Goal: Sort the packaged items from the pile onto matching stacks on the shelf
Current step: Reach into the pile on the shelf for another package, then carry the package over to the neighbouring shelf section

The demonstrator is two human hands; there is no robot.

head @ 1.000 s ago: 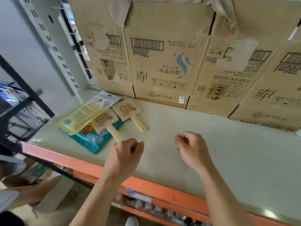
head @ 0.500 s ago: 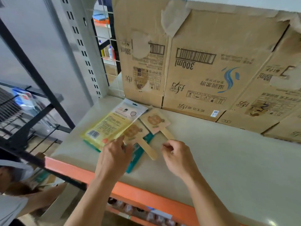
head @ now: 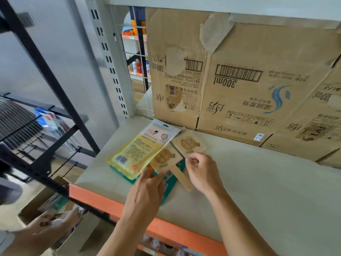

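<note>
Left hand (head: pixel 145 191) now over mostly hidden teal packet (head: pixel 181 163), fingertips unseen.

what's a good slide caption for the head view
Left hand and right hand at a pile of flat packets on a shelf, cardboard boxes behind.

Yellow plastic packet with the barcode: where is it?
Head view, left of centre: the yellow packet lies atop a teal packet on the grey shelf, beside the nearer wooden-handled tan card, beyond the left hand.
</note>
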